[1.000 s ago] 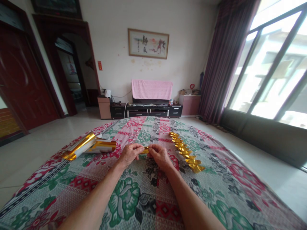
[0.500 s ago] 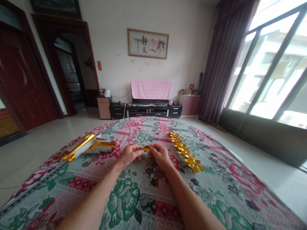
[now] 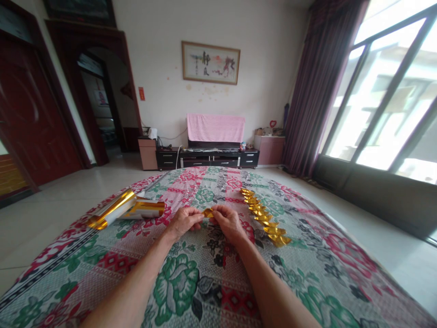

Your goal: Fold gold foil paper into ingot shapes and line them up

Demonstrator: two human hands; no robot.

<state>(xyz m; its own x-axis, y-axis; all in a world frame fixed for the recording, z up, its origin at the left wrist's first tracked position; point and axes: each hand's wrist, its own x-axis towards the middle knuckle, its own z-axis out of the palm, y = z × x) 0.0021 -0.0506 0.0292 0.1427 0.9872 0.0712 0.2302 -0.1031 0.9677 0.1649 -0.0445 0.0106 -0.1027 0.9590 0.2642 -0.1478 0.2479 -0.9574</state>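
Between my hands, just above the flowered cloth [image 3: 175, 291], is a small folded piece of gold foil paper [image 3: 207, 212]. My left hand [image 3: 184, 222] pinches its left end, and my right hand [image 3: 228, 222] pinches the right end. Fingers cover part of the piece. To the right, a row of several folded gold paper ingots [image 3: 262, 214] runs away from me across the cloth, the nearest ones overlapping.
Curled sheets of gold foil paper [image 3: 114, 209] lie on the cloth at the left. Beyond the far edge stands a low black cabinet [image 3: 194, 162] with a pink towel [image 3: 215, 127] above it. A purple curtain [image 3: 309, 91] hangs by the window.
Both hands stay in nearly the same place, still pinching the gold paper. The fingers and the piece have shifted only very slightly.
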